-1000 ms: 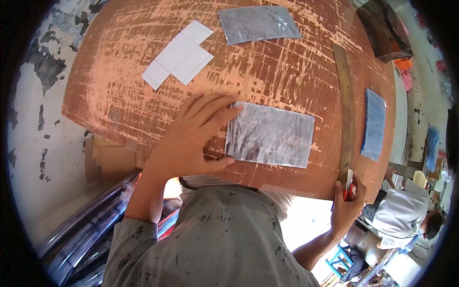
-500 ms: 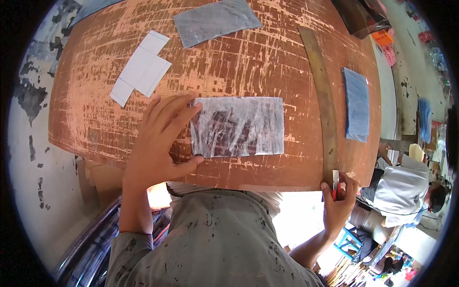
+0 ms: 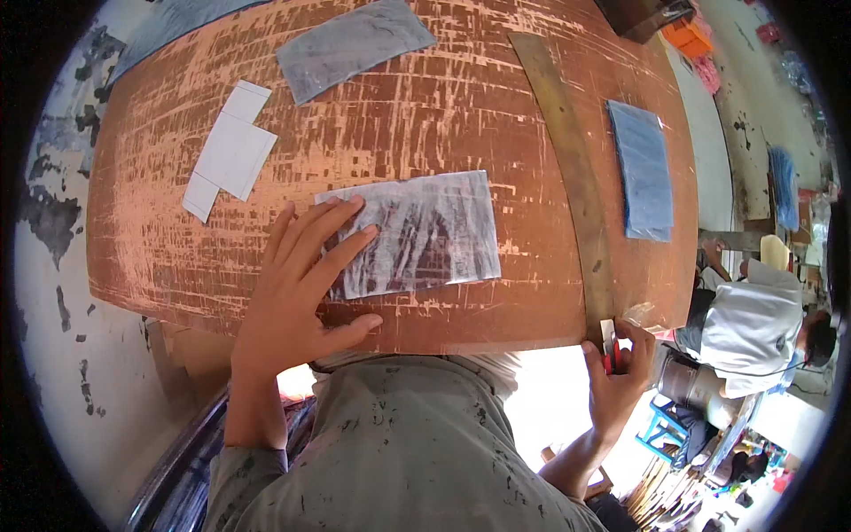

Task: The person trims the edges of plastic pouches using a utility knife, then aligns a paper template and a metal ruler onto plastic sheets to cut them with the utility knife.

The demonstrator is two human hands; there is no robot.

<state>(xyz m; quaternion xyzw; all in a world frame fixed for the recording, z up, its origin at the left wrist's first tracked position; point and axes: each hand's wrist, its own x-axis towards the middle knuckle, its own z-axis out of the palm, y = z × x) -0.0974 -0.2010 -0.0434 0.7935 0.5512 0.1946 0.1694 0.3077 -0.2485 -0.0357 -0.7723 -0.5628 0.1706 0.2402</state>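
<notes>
A rectangular sheet with streaky whitish translucent marks [image 3: 434, 235] lies on the scratched brown table [image 3: 399, 324], slightly tilted. My left hand [image 3: 288, 297] is spread over the sheet's left end, its fingertips on it and the thumb by the lower left corner. At the table's front edge, my right hand [image 3: 620, 377] grips a red-handled box cutter [image 3: 610, 341], blade upward. Beside that blade is the near end of a long, worn ruler-like strip [image 3: 567, 151], which runs away across the table.
A white paper template with drawn lines [image 3: 232, 146] lies at the left. At the back is a grey-blue translucent piece [image 3: 355, 49], and a folded blue stack [image 3: 643, 173] rests right of the strip. A person in a white shirt [image 3: 749, 328] sits beyond the right edge.
The sheet has turned slightly counterclockwise, with its right end higher, under my left hand. The view has shifted, moving the table items leftward in it. My right hand keeps the box cutter.
</notes>
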